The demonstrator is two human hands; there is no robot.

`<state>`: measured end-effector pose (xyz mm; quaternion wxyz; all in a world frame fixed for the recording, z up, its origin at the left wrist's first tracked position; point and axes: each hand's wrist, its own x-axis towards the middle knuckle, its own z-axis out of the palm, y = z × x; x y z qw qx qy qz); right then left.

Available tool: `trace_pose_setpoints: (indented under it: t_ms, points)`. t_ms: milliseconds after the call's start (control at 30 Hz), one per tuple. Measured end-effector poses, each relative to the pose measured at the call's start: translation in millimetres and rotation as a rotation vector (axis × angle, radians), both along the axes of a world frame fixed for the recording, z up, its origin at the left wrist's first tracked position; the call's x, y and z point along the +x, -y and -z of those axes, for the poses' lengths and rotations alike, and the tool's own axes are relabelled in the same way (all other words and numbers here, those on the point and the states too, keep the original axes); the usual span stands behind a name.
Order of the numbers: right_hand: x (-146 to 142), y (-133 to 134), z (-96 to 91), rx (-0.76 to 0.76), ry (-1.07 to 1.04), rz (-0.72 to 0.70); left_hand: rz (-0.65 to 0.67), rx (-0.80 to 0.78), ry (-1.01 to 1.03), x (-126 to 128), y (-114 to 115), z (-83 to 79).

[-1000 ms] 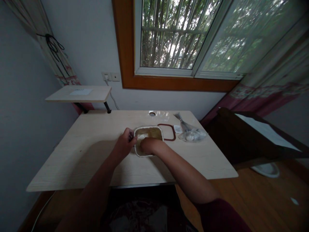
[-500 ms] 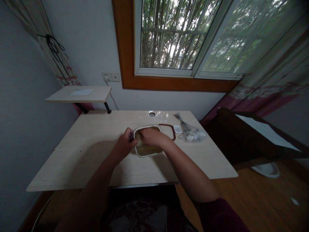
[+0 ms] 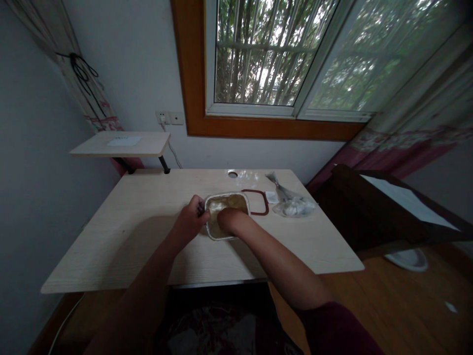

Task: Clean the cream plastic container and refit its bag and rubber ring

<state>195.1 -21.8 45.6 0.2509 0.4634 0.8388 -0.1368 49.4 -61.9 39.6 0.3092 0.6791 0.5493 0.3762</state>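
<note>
A rectangular container (image 3: 236,199) with a light rim and a brownish inside stands near the middle of the pale wooden table (image 3: 121,231). My left hand (image 3: 190,222) is closed on the container's left rim. My right hand (image 3: 231,221) reaches down into the container with the fingers bent inward and hidden inside; whether it holds anything does not show. A dark red ring-shaped seal (image 3: 263,201) lies just to the right of the container.
A clear plastic bag with something whitish (image 3: 293,206) lies at the table's right. A round cable hole (image 3: 232,174) is at the back edge. A small raised shelf (image 3: 121,144) stands at the back left. A dark piece of furniture (image 3: 373,207) stands to the right.
My right hand went from the container's near side up to its far left corner, then came back down into the container. The left hand stayed on the rim.
</note>
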Motion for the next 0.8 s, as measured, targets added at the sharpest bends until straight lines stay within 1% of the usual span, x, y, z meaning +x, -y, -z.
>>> trace_pose_setpoints:
  t_ms: [100,233,367,467,633,700,800]
  points:
    - [-2.2,-2.5,3.0,-0.071,0.093,0.005,0.014,-0.006,0.026,-0.2,-0.1,0.7]
    - [-2.3,-0.2,-0.9,-0.092,0.102,0.013,0.024,-0.001,0.022,-0.4,0.1,1.3]
    - [-1.4,7.8,-5.5,-0.007,-0.031,0.005,0.02,-0.001,0.014,0.7,0.8,-0.5]
    - [-2.8,12.3,-3.3,0.032,-0.13,-0.021,0.015,-0.009,0.007,1.2,1.0,-1.7]
    - [-2.5,11.1,1.4,0.017,-0.152,-0.035,0.007,0.007,-0.006,-1.0,-0.6,0.9]
    - [1.4,10.8,-2.4,0.028,-0.152,-0.033,-0.02,0.01,0.001,-2.4,-1.0,2.4]
    - [9.9,12.2,-12.9,0.117,-0.143,0.027,-0.051,-0.001,0.032,-3.4,-0.8,2.9]
